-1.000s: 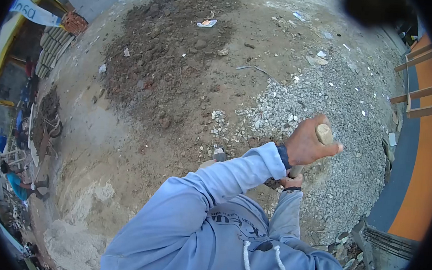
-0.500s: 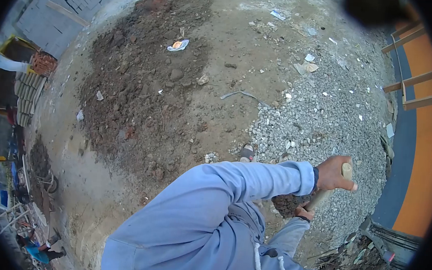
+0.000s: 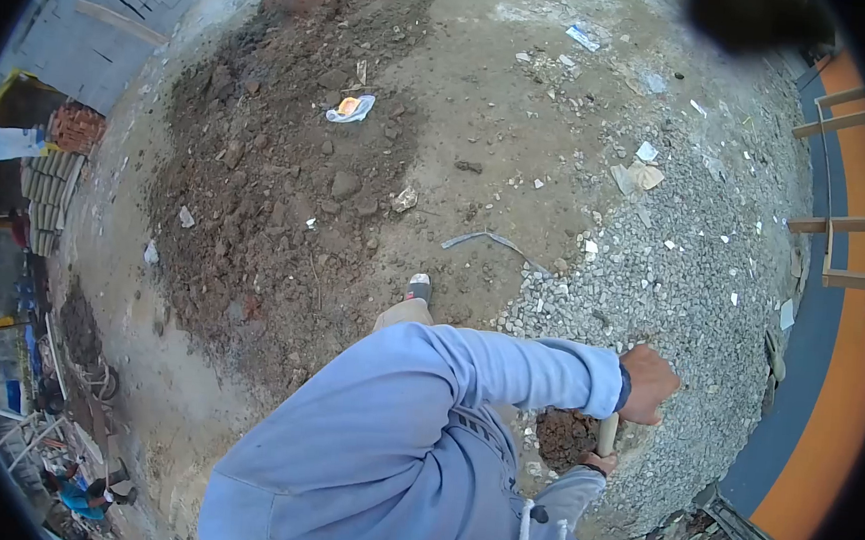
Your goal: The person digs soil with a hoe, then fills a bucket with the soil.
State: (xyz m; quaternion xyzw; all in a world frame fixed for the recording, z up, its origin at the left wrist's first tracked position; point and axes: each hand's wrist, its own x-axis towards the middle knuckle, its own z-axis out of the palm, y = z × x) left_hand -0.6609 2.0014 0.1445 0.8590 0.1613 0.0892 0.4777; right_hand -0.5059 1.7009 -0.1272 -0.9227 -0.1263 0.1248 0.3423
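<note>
A pale wooden handle (image 3: pixel 608 435) stands right of my body, over the gravel's edge. My left hand (image 3: pixel 649 385) is closed round its upper end. Lower down, my right hand (image 3: pixel 599 463) grips the same handle. Beside the handle, to its left, is a mass of reddish-brown soil (image 3: pixel 565 438); whatever bears it cannot be made out. My sleeves partly hide the lower handle. One foot in a dark sandal (image 3: pixel 418 289) shows ahead of my body.
Gray gravel (image 3: pixel 691 308) spreads at right, and a dark soil heap (image 3: pixel 270 158) lies at left. Wooden posts (image 3: pixel 837 225) stand beside an orange surface (image 3: pixel 846 379). Bricks (image 3: pixel 76 129) and stacked bags (image 3: pixel 49 188) are far left. A person in blue (image 3: pixel 83 498) is at lower left.
My left hand has turned and come down slightly, and the handle looks steeper. My right hand and the soil have shifted slightly. The visible foot appears farther left, and the view has shifted.
</note>
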